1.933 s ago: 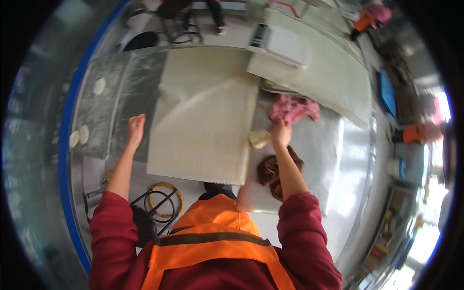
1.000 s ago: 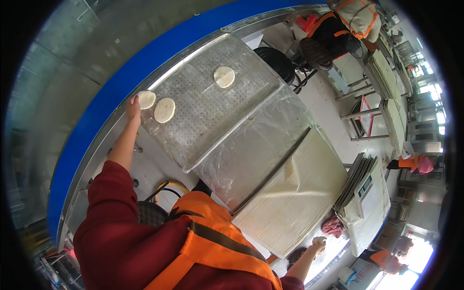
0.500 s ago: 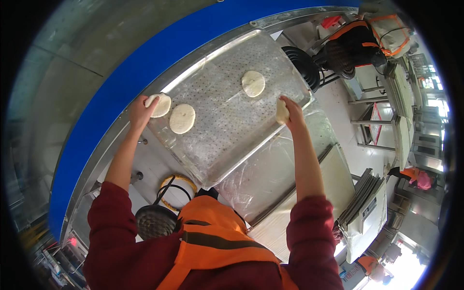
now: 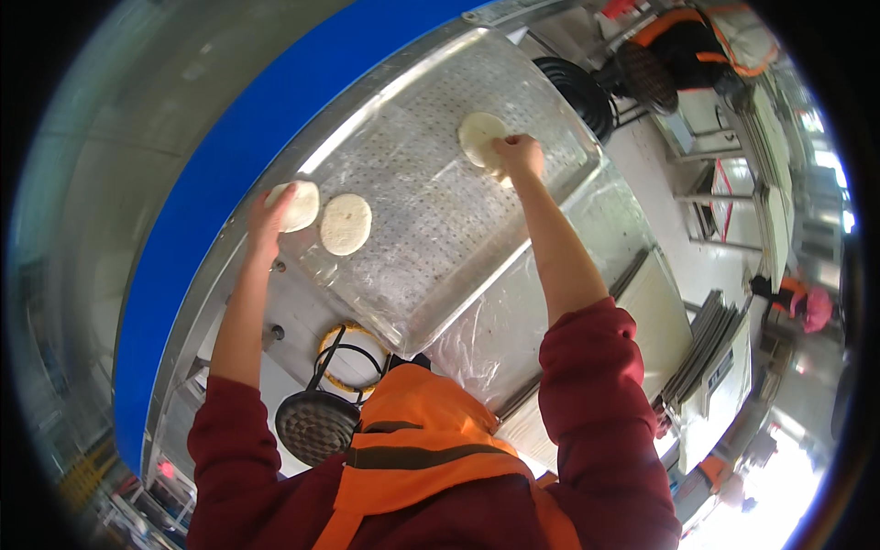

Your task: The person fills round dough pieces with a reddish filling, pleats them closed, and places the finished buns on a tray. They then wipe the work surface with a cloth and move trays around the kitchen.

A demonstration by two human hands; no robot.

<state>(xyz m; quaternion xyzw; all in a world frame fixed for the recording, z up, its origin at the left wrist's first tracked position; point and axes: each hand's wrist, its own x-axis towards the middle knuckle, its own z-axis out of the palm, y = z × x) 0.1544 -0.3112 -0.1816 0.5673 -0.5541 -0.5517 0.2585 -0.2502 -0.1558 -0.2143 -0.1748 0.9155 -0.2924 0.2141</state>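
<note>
No boxes, labels or signs could be made out near the hands. A wide blue band (image 4: 197, 197) curved past just beyond the left fingertips, and a grey wall lay behind it.

The left hand (image 4: 268, 220) reached up to the far left corner of a shiny metal tray (image 4: 431, 247) full of little holes. Its fingers were curled around the edge of a round, flat piece of dough (image 4: 295, 205). This dough was pale, cream-white and smooth, like a small pancake. A second dough round (image 4: 346, 223) lay flat on the tray, just to the right of those fingers and very close to the first piece.

The right hand (image 4: 518, 154) reached to the far right part of the tray. Its fingers were bent down and closed over the near edge of a third dough round (image 4: 478, 136), which stuck out to the left of the fingertips. Something pale also showed under that hand, but I could not tell what it was.

Clear plastic wrap (image 4: 513, 312) covered the table below the right wrist. A round black stool (image 4: 316, 423) stood under the left elbow. Another person in an orange vest (image 4: 683, 41) sat far beyond the right hand.
</note>
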